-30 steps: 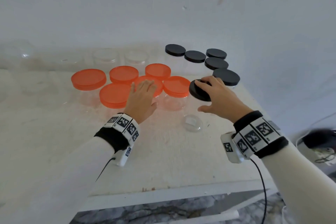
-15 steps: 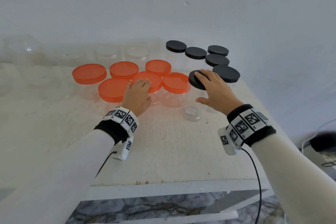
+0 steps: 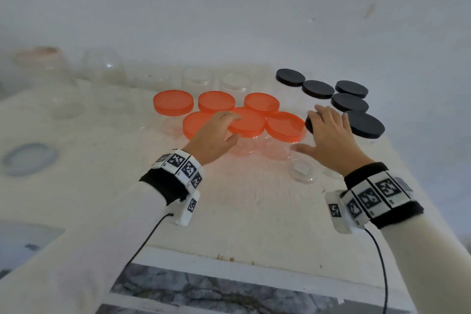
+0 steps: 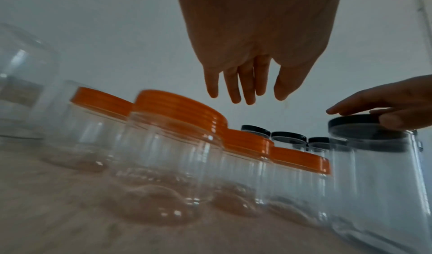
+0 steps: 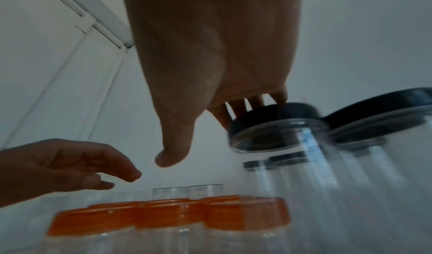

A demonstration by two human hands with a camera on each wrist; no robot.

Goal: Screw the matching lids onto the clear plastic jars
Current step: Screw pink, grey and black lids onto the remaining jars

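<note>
Several clear jars with orange lids [image 3: 249,122] stand grouped mid-table. My left hand [image 3: 235,127] hovers over them, fingers hanging straight and touching nothing [image 4: 257,99]. To their right stands a clear jar [image 4: 374,175] topped with a black lid [image 3: 309,123]. My right hand [image 3: 309,132] lies on that lid with its fingers flat across the top and the thumb spread free to the side [image 5: 210,132]. The black lid [image 5: 275,114] sits on the jar's mouth; the jar looks tilted in the right wrist view.
Several black-lidded jars [image 3: 364,125] stand behind and right of my right hand, near the table's right edge. Lidless clear jars [image 3: 196,76] line the back wall, larger clear containers [image 3: 104,64] at far left. A clear disc [image 3: 28,158] lies at left.
My right thumb has come away from the black lid, leaving only the fingers on top. The left hand has lifted slightly above the orange lids.
</note>
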